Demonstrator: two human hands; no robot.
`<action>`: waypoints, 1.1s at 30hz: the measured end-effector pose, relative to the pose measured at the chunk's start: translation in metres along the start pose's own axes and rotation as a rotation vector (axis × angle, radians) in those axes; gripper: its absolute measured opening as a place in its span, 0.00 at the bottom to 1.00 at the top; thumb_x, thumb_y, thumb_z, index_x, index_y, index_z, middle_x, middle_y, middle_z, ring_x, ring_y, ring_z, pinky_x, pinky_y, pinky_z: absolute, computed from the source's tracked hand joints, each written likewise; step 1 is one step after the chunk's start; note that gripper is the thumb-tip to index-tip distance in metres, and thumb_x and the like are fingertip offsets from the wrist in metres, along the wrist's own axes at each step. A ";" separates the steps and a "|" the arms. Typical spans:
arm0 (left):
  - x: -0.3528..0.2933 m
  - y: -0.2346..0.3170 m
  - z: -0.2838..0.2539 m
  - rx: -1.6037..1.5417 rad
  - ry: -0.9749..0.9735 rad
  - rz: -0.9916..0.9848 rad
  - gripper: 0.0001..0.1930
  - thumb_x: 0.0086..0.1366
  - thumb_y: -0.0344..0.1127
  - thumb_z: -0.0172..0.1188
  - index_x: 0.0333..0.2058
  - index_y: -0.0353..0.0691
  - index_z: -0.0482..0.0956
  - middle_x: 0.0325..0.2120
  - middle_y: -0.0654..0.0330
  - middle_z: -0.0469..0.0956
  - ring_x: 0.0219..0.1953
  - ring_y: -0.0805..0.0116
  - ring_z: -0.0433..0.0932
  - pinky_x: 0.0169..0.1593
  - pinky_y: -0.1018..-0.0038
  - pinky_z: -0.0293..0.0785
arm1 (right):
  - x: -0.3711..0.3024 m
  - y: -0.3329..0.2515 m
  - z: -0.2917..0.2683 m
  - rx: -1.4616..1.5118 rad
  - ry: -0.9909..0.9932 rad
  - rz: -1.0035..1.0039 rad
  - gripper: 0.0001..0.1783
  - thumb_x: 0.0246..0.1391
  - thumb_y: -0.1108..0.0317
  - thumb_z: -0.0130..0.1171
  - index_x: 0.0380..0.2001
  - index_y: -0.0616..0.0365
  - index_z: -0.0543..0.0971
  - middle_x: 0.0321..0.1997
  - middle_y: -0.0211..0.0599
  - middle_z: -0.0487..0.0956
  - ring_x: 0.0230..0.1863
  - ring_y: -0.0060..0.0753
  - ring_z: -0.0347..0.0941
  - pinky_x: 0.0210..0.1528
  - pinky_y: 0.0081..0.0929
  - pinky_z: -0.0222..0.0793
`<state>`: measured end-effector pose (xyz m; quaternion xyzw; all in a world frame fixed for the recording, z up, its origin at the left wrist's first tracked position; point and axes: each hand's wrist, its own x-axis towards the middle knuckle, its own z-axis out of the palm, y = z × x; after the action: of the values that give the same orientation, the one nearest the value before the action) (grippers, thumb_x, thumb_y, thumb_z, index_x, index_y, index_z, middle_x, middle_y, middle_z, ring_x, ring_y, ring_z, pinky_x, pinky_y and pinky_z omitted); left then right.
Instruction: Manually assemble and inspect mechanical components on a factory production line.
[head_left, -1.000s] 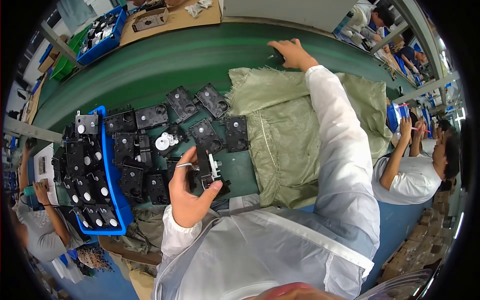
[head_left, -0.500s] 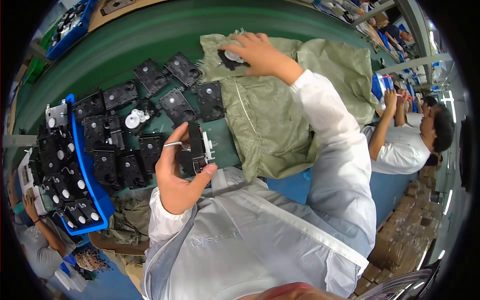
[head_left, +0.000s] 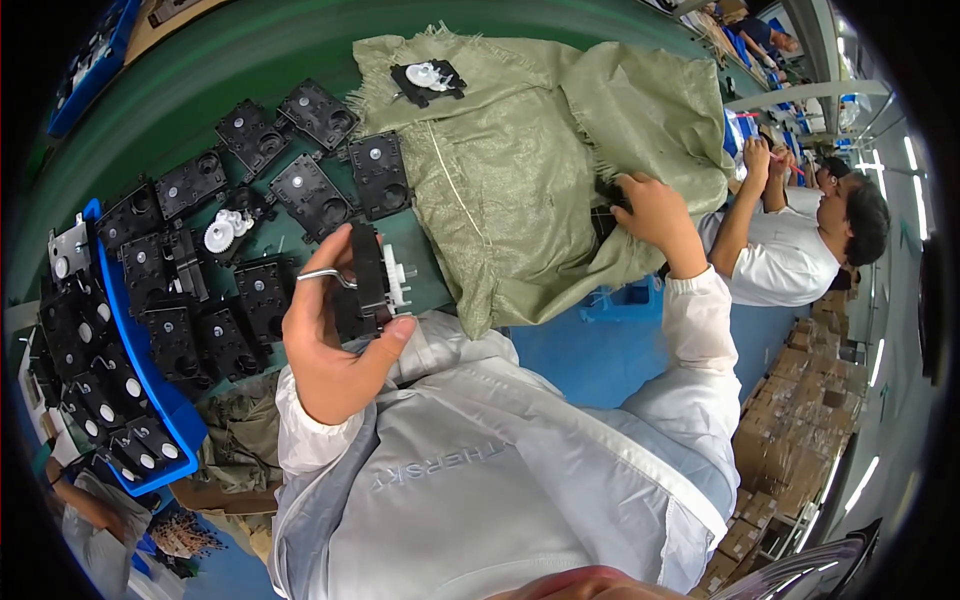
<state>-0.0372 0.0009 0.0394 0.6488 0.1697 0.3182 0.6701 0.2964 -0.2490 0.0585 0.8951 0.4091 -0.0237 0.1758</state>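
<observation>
My left hand (head_left: 345, 345) grips a black plastic gear housing (head_left: 370, 275) on edge, white gears facing right. A bent metal rod (head_left: 325, 275) sticks out on its left side. At the right, my right hand (head_left: 655, 222) is at a fold of the green woven sack (head_left: 510, 180), thumb and fingers apart beside a black part (head_left: 604, 212) mostly hidden by the cloth. Another black housing with white gears (head_left: 428, 80) lies on the sack's far left corner, with no hand on it.
Several black housings (head_left: 310, 190) lie on the green table left of the sack, one with white gears (head_left: 230, 230). A blue bin (head_left: 150, 345) of similar parts stands at the left. A co-worker (head_left: 790, 245) sits at the right, and stacked cartons (head_left: 800, 400) stand beyond.
My right hand has left the geared housing on the sack's far corner and moved right and nearer, to the fold. My left hand keeps its housing. The view has shifted slightly.
</observation>
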 end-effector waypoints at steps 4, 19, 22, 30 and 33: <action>0.000 -0.002 0.002 0.005 -0.009 0.028 0.40 0.45 0.23 0.68 0.60 0.28 0.65 0.50 0.46 0.75 0.46 0.61 0.75 0.53 0.68 0.72 | -0.005 -0.002 -0.001 -0.015 -0.013 -0.093 0.27 0.38 0.70 0.70 0.46 0.54 0.76 0.42 0.37 0.77 0.38 0.48 0.77 0.40 0.40 0.74; -0.002 -0.008 0.004 -0.016 -0.047 0.017 0.40 0.46 0.23 0.67 0.60 0.28 0.64 0.51 0.46 0.75 0.47 0.61 0.76 0.53 0.69 0.72 | -0.029 -0.008 0.036 -0.047 -0.099 -0.056 0.32 0.28 0.71 0.76 0.42 0.54 0.74 0.48 0.34 0.72 0.43 0.45 0.73 0.46 0.36 0.72; 0.000 -0.008 0.005 -0.023 -0.064 0.013 0.40 0.46 0.22 0.67 0.60 0.28 0.64 0.51 0.46 0.75 0.47 0.61 0.76 0.53 0.69 0.72 | -0.033 -0.010 0.028 0.070 -0.032 -0.092 0.28 0.30 0.71 0.75 0.39 0.54 0.73 0.48 0.34 0.72 0.43 0.44 0.72 0.47 0.35 0.71; 0.005 -0.007 0.010 -0.041 -0.046 0.005 0.39 0.46 0.22 0.67 0.60 0.29 0.65 0.49 0.47 0.76 0.47 0.62 0.75 0.53 0.71 0.71 | -0.036 -0.033 -0.010 0.689 0.393 -0.245 0.19 0.35 0.74 0.71 0.30 0.55 0.71 0.50 0.34 0.73 0.45 0.39 0.69 0.49 0.32 0.67; 0.004 -0.011 0.010 -0.028 -0.071 0.005 0.39 0.47 0.22 0.67 0.60 0.29 0.65 0.49 0.47 0.76 0.47 0.62 0.75 0.52 0.71 0.70 | -0.027 -0.050 -0.006 0.570 0.424 -0.292 0.20 0.35 0.74 0.71 0.31 0.55 0.71 0.51 0.34 0.74 0.45 0.39 0.69 0.50 0.31 0.66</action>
<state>-0.0255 -0.0035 0.0303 0.6507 0.1396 0.2988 0.6840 0.2408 -0.2365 0.0543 0.8254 0.5365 0.0246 -0.1739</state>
